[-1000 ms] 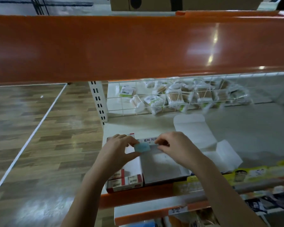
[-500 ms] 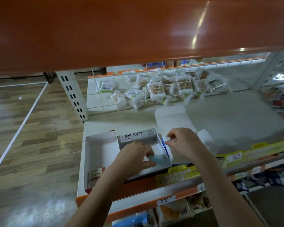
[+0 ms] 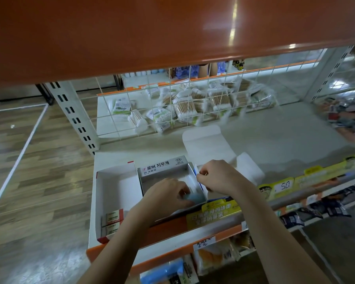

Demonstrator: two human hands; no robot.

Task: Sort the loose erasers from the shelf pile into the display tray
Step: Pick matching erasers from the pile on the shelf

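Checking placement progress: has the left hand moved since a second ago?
Yes. The left hand has dropped from the grey tray's labelled back wall to its front corner, holding the blue eraser.

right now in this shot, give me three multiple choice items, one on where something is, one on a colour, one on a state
1. Where is the left hand?
A. inside the grey display tray
B. on the wire basket
C. on the floor

2. What colour is the eraser under its fingertips?
A. red
B. light blue
C. black

3. What is the right hand doing?
A. hanging open
B. pressing flat on the shelf
C. pinching the tray's right wall

Answers:
1 A, the hand reaches down into the tray.
2 B, a pale blue block shows by the fingers.
3 C, thumb and finger close on the wall's top edge.
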